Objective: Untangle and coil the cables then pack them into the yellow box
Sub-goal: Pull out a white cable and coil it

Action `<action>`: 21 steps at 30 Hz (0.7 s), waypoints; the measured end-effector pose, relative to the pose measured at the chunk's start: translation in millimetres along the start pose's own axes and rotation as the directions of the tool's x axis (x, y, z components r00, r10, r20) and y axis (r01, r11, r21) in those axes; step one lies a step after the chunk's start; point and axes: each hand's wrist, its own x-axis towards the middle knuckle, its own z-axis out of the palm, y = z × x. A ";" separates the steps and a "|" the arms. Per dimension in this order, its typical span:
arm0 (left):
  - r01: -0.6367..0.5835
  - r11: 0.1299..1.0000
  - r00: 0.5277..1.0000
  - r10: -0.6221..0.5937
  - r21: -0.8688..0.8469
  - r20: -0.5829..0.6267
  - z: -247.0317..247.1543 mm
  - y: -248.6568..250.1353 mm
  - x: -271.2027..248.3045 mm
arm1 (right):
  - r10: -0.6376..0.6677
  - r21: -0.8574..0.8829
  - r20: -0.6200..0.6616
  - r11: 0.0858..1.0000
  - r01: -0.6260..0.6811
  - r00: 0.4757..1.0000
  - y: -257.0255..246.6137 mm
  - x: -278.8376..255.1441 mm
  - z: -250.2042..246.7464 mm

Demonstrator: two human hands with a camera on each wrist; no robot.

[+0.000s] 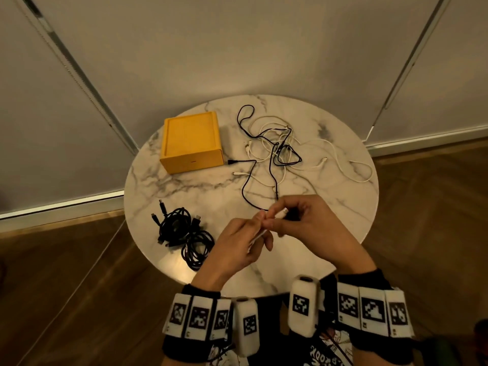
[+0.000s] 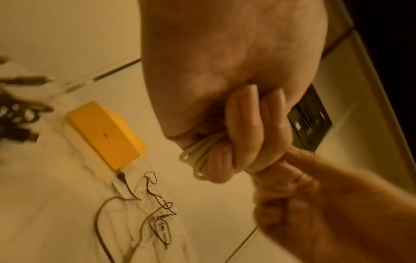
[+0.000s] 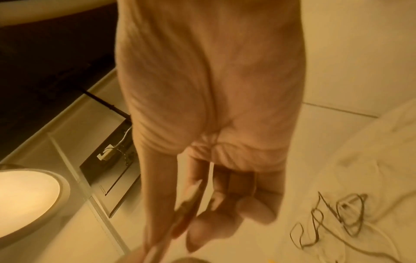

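Observation:
Over the near part of the round marble table point(image 1: 163, 191), my left hand point(image 1: 253, 240) grips a small coil of white cable point(image 2: 198, 158), its fingers point(image 2: 247, 124) curled round the loops. My right hand point(image 1: 284, 220) meets it from the right and pinches the free end of that white cable point(image 1: 276, 214) between thumb and fingers point(image 3: 202, 229). The yellow box point(image 1: 191, 142) sits shut at the table's back left. To its right lies a tangle of black and white cables point(image 1: 277, 151); one black strand runs towards my hands.
Two coiled black cables point(image 1: 184, 233) lie at the table's near left. A long white loop point(image 1: 359, 170) trails to the right rim. Wood floor and grey wall panels surround the table. A lit round lamp point(image 3: 27, 201) shows in the right wrist view.

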 end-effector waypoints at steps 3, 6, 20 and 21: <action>0.035 0.938 0.984 0.028 -0.345 0.176 -11.2 -4.3 -0.9 | -0.015 0.014 0.065 1.000 0.015 0.998 3.9 2.4 7.2; 0.070 0.825 0.923 0.159 -0.561 0.350 -19.3 -9.0 -2.3 | -0.024 0.027 0.180 0.999 0.020 0.983 -1.0 0.7 9.5; -0.209 0.977 0.951 0.191 -0.051 -0.242 -4.1 -18.7 8.7 | 0.072 0.046 -0.080 0.997 -0.068 0.994 18.8 6.9 10.3; -0.209 0.978 0.940 0.199 -0.007 -0.277 -3.9 -18.2 8.9 | 0.080 0.072 -0.062 0.995 -0.075 0.995 18.3 6.4 9.0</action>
